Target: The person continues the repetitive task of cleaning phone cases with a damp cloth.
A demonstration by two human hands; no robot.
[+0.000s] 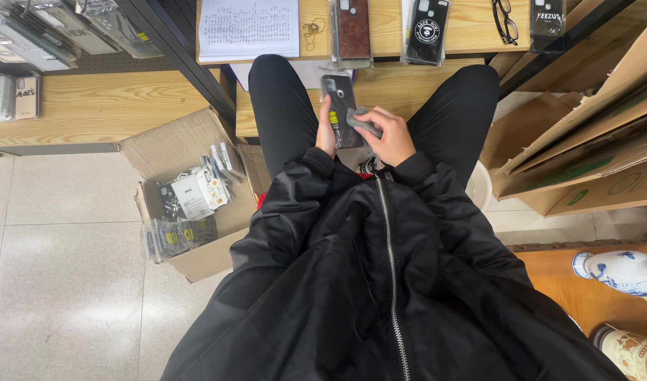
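Fingers of the right hand (388,134) curl together and pinch a small grey cloth (362,118) against the face of a dark phone case (341,109), while the left hand (326,130) grips the case's left edge, thumb along the side and fingers wrapped behind it; a small yellow sticker sits low on that edge. The case seems to be in a clear sleeve, though the view is too small to be sure. It is held over the lap, between the knees, just in front of a light wooden table (472,28). On that table lie a sheet of lined paper (248,28) filled with handwriting, a brown patterned case in a clear packet (352,29), a black case with a round white emblem (426,29), a pair of glasses (505,21) and another black packet (548,21). On the floor to the left stands an open cardboard box (186,197) holding many packeted cases, some with yellow labels. Flattened cardboard sheets (584,148) lean at the right, and a blue-and-white vase (620,271) lies on its side at lower right.
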